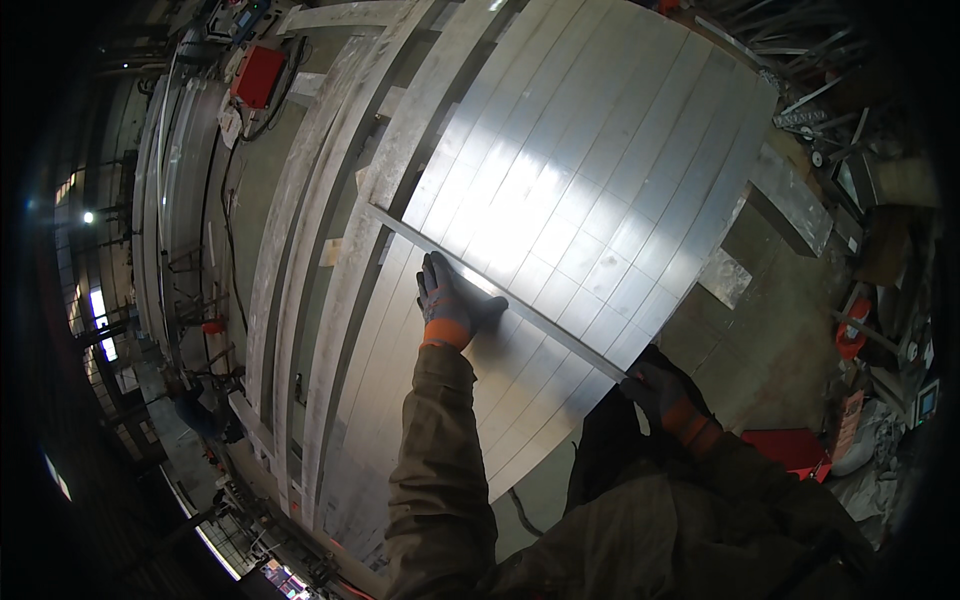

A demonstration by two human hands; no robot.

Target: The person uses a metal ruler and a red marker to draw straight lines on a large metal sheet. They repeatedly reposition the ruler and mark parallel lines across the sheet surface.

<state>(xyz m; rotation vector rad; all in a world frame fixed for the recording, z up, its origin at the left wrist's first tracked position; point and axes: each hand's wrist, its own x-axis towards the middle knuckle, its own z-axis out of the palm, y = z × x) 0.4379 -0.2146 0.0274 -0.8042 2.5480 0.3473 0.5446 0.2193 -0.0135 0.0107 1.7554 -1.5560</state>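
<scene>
A long straight metal bar (540,318) lies across several side-by-side silvery metal strips (590,150), which form a wide flat surface marked with thin cross lines. My left hand (452,302), in a grey glove with an orange cuff, rests on the strips against the near side of the bar, fingers stretched out and thumb spread. At the bar's right end, by the edge of the strips, my right hand (665,390) in a matching glove is closed around it. Its fingertips are partly hidden in shadow. The far left end of the bar reaches over a neighbouring beam.
Long grey metal beams (335,200) run along the left of the strips. A red box (258,78) with a cable sits at the upper left. Off to the right are a flat metal piece (795,200), a red case (785,452) and cluttered scrap and tools.
</scene>
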